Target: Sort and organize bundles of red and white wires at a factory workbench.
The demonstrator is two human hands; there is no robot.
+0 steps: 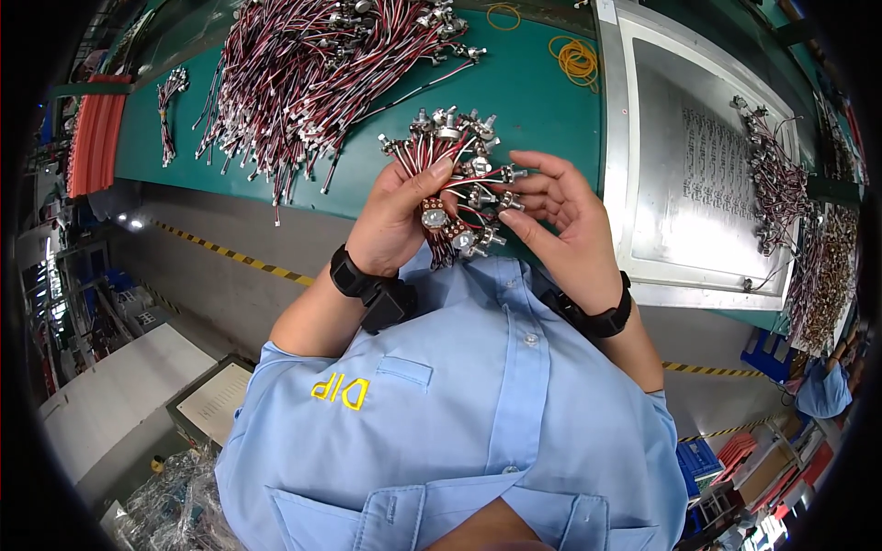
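Observation:
My left hand [401, 207] is closed round a bundle of wired potentiometers [448, 134], their red, black and white leads gathered in its grip. Metal shafts and round bodies fan out at the top and right of the bundle. My right hand [565, 220] is at the bundle's right side, fingers curved and apart, with the thumb and fingertips beside a few of the potentiometers; whether it pinches one cannot be made out. Beyond both hands, a large heap of the same wired potentiometers [303, 73] lies on the green table [542, 119].
A small tied bundle [167, 115] lies at the far left, near stacked red-orange trays [95, 138]. Yellow rubber bands [575, 62] rest at the back. On the right stands a metal-framed panel [661, 165], with more wired parts [779, 184] along its right edge. Another person's blue sleeve [824, 390] shows far right.

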